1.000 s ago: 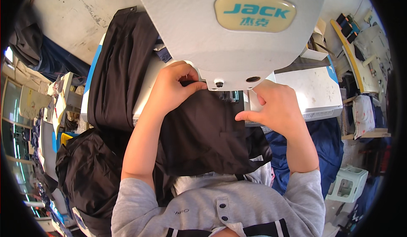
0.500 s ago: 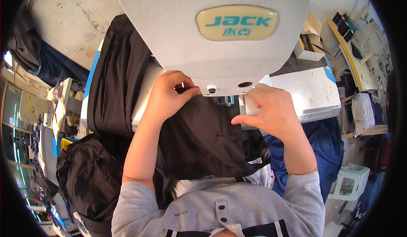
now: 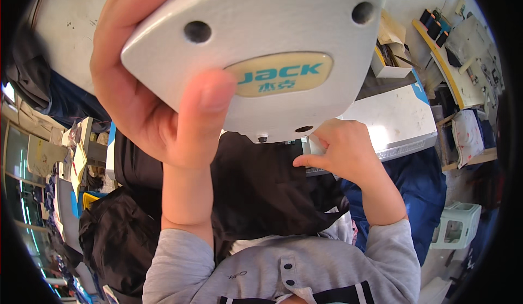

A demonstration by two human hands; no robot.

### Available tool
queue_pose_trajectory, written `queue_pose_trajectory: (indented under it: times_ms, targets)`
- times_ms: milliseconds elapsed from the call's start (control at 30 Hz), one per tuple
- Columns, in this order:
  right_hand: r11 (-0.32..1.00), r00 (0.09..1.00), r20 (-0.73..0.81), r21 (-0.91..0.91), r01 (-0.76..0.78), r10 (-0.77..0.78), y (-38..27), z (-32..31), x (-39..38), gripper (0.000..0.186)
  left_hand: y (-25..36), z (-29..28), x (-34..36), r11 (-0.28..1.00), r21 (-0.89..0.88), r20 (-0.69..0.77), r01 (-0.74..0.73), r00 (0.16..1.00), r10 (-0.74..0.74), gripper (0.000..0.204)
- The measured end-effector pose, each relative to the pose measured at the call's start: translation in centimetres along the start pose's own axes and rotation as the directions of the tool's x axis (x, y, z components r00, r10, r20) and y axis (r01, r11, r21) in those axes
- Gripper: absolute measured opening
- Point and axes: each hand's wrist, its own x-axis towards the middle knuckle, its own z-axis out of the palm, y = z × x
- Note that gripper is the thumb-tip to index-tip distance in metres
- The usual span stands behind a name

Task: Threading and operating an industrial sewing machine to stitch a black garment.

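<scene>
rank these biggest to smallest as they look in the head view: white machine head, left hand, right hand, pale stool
1. White machine head
2. Left hand
3. Right hand
4. Pale stool

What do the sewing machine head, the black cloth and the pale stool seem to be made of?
Sewing machine head: probably metal with smooth white paint, given its glossy highlights. Black cloth: woven fabric, perhaps, fairly matte and softly creased; fibre unclear. Stool: likely smooth moulded plastic, pale green, with rounded openings.
</scene>
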Motion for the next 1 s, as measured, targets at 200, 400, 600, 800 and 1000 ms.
queue_pose_trajectory:
  times_ms: [200, 400, 600, 800, 1000]
  targets:
    - [1.0, 1.0, 0.02, 0.022, 0.002, -0.003, 0.0, -0.5, 0.0, 0.059, 1.5, 1.0, -0.3, 0.992, -0.1, -0.076, 0.072, 0.994, -0.079, 0.057]
    - [0.998, 0.999, -0.026, 0.038, 0.048, -0.047, 0.8, 0.3, 0.3, 0.058, 2.0, 1.4, -0.5, 0.995, 0.026, -0.078, 0.098, 0.992, -0.095, 0.056]
    - [0.998, 0.998, -0.003, 0.031, 0.056, -0.056, 1.1, 0.3, 1.0, 0.059, 1.2, 1.9, -0.5, 0.993, 0.098, -0.074, 0.072, 0.995, -0.064, 0.056]
    - [0.998, 0.997, -0.033, -0.008, 0.064, -0.064, 0.8, 0.0, 0.1, 0.058, 2.2, 2.2, 0.0, 0.998, 0.022, -0.098, 0.06, 0.994, -0.057, 0.058]
    - [0.979, 0.986, -0.167, 0.2, 0.026, 0.008, 0.0, 1.1, -1.9, 0.046, 1.6, 2.1, -0.8, 0.996, -0.052, -0.134, 0.076, 0.988, -0.082, 0.049]
